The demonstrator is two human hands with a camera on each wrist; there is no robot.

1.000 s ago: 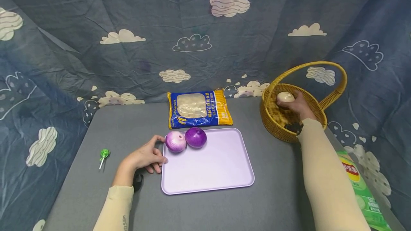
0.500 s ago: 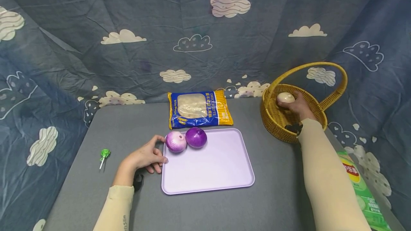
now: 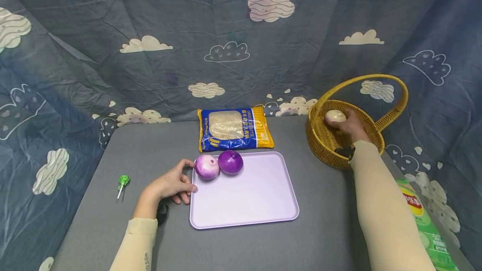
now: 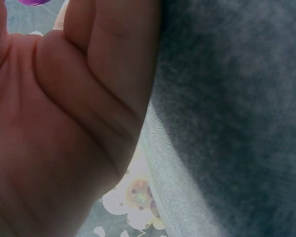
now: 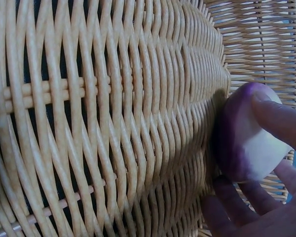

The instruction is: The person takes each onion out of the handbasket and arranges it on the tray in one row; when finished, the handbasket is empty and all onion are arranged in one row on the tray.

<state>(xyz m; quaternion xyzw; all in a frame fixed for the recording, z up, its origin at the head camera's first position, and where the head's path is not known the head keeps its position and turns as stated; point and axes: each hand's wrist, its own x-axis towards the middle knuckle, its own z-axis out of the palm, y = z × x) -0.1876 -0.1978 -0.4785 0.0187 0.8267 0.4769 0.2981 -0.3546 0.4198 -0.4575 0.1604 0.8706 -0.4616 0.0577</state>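
Note:
Inside the wicker basket (image 3: 318, 141), my right hand (image 3: 353, 125) holds a white-and-purple onion (image 3: 335, 116). In the right wrist view the thumb (image 5: 278, 116) lies over the onion (image 5: 246, 143) and the fingers curl beneath it, close to the woven wall. My left hand (image 3: 171, 183) rests at the left rim of a lilac tray (image 3: 248, 200), thumb and index fingertip touching the edge. Two onions sit side by side in the tray's far left corner: a pale purple onion (image 3: 206, 167) and a dark purple onion (image 3: 230, 162). The left wrist view shows mostly the palm (image 4: 54, 133).
A blue and yellow orecchiette bag (image 3: 235, 129) lies behind the tray. At the left is a green lollipop (image 3: 123, 180). A green chip bag (image 3: 425, 225) lies at the right, partly behind my right sleeve. The basket's tall handle (image 3: 361, 78) arches above its bowl. A cloud-patterned cloth (image 3: 169, 11) surrounds the table.

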